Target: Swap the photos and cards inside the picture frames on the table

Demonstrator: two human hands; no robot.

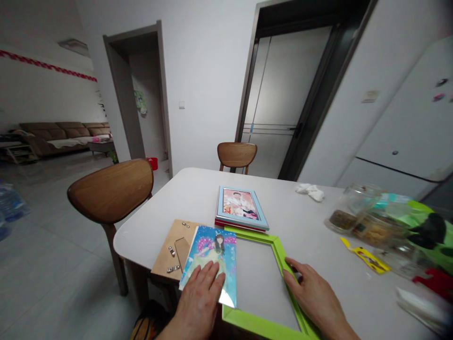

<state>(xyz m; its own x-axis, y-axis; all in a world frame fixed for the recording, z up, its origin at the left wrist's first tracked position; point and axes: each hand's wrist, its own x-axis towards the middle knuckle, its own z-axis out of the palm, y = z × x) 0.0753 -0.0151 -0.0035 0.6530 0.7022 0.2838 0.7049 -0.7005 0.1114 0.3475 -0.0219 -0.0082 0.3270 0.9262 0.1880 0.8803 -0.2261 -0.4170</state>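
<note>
My left hand (201, 297) lies flat, fingers stretched out, on a glossy blue picture (230, 257) of a long-haired figure in a pale dress. That picture overlaps a brown backing board (166, 255) with metal clips and a stand flap. It also covers the left side of a lime-green picture frame (247, 318), whose middle shows the white table. At the frame's right side, my right hand (313, 290) grips the edge between thumb and fingers. Just beyond the frame's far edge lies a stack of framed pictures, a light-blue frame (262, 215) on top.
The white table (170, 198) has rounded corners. On its right stand glass jars (343, 219), a yellow packet (370, 259) and green plastic bags (437, 236). A crumpled tissue (309, 191) lies far right. Wooden chairs stand left (113, 189) and at the back (237, 154).
</note>
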